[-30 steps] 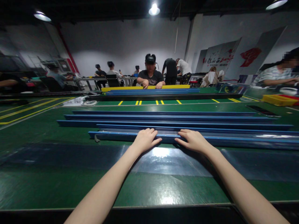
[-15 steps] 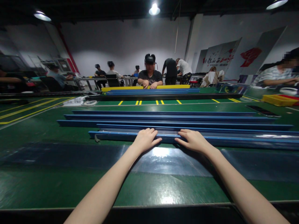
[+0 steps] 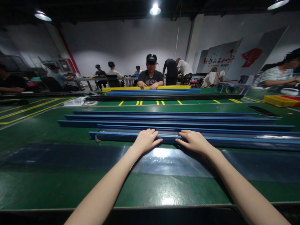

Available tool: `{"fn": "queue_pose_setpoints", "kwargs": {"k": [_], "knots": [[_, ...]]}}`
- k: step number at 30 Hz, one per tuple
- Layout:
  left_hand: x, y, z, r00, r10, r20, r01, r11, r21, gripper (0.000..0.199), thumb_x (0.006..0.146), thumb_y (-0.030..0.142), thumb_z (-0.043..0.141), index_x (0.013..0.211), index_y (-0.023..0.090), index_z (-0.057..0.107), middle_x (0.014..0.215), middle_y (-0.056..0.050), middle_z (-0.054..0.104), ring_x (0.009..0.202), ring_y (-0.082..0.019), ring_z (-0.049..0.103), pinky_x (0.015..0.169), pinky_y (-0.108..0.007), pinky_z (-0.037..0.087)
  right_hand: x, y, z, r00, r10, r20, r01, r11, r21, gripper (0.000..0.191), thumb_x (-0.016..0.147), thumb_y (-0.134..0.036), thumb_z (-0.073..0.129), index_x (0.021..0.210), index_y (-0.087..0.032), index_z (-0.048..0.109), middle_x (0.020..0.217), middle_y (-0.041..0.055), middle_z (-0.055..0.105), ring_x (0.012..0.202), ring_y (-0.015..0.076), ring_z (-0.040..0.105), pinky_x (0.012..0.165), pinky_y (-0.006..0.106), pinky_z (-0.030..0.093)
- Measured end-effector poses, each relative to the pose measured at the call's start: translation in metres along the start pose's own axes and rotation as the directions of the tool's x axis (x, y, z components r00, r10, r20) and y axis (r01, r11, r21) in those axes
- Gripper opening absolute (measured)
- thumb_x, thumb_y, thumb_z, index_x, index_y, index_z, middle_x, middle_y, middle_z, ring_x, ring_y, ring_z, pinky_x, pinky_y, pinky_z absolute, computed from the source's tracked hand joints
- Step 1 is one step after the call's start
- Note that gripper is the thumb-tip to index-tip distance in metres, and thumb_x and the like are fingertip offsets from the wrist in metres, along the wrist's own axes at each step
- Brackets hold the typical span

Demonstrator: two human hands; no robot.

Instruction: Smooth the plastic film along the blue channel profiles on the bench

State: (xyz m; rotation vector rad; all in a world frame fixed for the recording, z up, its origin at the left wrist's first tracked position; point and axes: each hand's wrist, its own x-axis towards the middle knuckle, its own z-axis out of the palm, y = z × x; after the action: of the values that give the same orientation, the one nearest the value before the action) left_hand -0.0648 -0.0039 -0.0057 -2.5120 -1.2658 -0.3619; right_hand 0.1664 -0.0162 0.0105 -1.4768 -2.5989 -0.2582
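Observation:
A long blue U-shaped channel lies crosswise on the green table in front of me, its trough facing up. Near its middle, my left hand is closed over the near wall, fingertips in the trough and thumb along the outer face. To the right, past a small gap, my right hand grips the same wall in a matching way. A clear plastic strip stretches flat across the table on the near side, passing beneath my forearms. A small grey piece sits against the channel's left end.
Several more blue channels lie parallel just beyond. A phone and a yellow tray are at right. Across the green table, a co-worker handles a yellow channel. A black rail lies nearer.
My hands and the blue channel have stayed in place. Across the table, the co-worker's hand at the left side has shifted slightly left along the yellow channel.

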Motion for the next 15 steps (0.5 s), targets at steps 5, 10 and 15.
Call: {"fn": "queue_pose_setpoints", "kwargs": {"k": [5, 10, 15], "knots": [[-0.0004, 0.0002, 0.0003, 1.0, 0.001, -0.004, -0.001, 1.0, -0.002, 0.035, 0.085, 0.047, 0.034, 0.093, 0.018, 0.053, 0.09, -0.004, 0.059, 0.083, -0.019, 0.054, 0.066, -0.027, 0.041, 0.0001, 0.0001, -0.0001, 1.0, 0.004, 0.003, -0.004, 1.0, -0.001, 0.037, 0.084, -0.044, 0.03, 0.09, -0.019, 0.058, 0.087, 0.005, 0.06, 0.08, 0.0172, 0.057, 0.062, 0.024, 0.036], [-0.0005, 0.0001, 0.0007, 1.0, 0.004, -0.004, -0.004, 1.0, -0.005, 0.035, 0.085, 0.047, 0.034, 0.092, 0.018, 0.053, 0.089, -0.004, 0.059, 0.082, -0.018, 0.054, 0.066, -0.027, 0.041, -0.0002, 0.0004, 0.0006, 1.0, 0.006, 0.004, -0.006, 1.0, 0.0, 0.038, 0.084, -0.044, 0.03, 0.09, -0.02, 0.058, 0.088, 0.0052, 0.06, 0.081, 0.0168, 0.056, 0.063, 0.023, 0.036], [-0.0003, 0.0001, 0.0006, 1.0, 0.006, -0.011, -0.005, 1.0, 0.001, 0.035, 0.085, 0.047, 0.034, 0.091, 0.018, 0.053, 0.089, -0.004, 0.059, 0.082, -0.019, 0.054, 0.066, -0.027, 0.041, 0.0002, 0.0004, 0.0007, 1.0, 0.01, 0.004, -0.01, 1.0, -0.001, 0.037, 0.084, -0.044, 0.031, 0.091, -0.02, 0.058, 0.088, 0.0053, 0.06, 0.081, 0.0165, 0.056, 0.063, 0.023, 0.036]]}}
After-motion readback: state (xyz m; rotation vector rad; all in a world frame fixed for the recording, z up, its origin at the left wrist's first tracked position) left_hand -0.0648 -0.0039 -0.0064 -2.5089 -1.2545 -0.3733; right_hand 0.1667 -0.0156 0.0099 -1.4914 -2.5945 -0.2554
